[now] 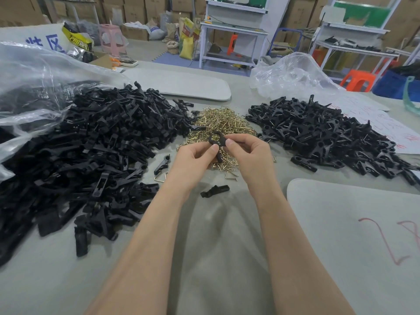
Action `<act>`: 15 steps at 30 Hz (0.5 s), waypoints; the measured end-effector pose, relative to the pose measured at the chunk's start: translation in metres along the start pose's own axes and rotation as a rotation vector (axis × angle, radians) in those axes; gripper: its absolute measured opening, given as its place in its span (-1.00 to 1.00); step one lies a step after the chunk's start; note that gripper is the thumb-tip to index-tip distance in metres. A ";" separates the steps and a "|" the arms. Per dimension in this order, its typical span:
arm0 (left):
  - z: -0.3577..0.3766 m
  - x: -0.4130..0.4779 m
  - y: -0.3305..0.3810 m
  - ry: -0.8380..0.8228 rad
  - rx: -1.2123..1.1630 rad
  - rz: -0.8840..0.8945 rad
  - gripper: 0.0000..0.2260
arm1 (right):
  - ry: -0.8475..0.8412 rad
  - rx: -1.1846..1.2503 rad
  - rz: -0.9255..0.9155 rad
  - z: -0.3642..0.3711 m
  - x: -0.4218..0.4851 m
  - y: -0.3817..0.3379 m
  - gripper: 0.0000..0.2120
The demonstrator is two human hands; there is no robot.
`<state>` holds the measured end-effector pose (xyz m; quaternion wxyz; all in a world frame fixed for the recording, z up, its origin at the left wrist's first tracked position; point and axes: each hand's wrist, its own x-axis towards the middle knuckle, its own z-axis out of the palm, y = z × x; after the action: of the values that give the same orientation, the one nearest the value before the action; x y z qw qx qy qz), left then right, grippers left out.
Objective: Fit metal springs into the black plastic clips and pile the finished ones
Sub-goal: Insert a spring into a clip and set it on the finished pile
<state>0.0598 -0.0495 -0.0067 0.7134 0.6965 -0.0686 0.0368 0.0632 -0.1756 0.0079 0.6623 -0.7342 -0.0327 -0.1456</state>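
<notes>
Our grey table [216, 258] stands among stacked boxes [136, 5]; our left hand [195, 158] and right hand [250, 151] pinch one clip [217, 138] above the springs [218, 121].

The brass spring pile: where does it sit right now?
Head view: the spring pile lies at table centre, between the loose clips on the left and the finished clips on the right.

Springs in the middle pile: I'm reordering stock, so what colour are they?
Brassy gold; the springs show best in the head view, heaped between two black piles.
</notes>
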 end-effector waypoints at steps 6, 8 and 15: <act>-0.001 0.003 -0.004 -0.018 -0.005 0.015 -0.79 | -0.020 0.011 0.005 0.000 -0.002 -0.002 -0.82; -0.001 0.004 -0.005 -0.022 -0.017 0.013 -0.79 | -0.028 0.009 0.008 0.000 -0.002 -0.002 -0.82; -0.001 0.008 -0.007 0.096 -0.085 -0.070 -0.91 | -0.056 -0.001 0.013 0.001 -0.002 -0.002 -0.83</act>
<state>0.0690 -0.0489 -0.0127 0.7455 0.6651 -0.0112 0.0422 0.0609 -0.1741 0.0090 0.6618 -0.7384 -0.0462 -0.1207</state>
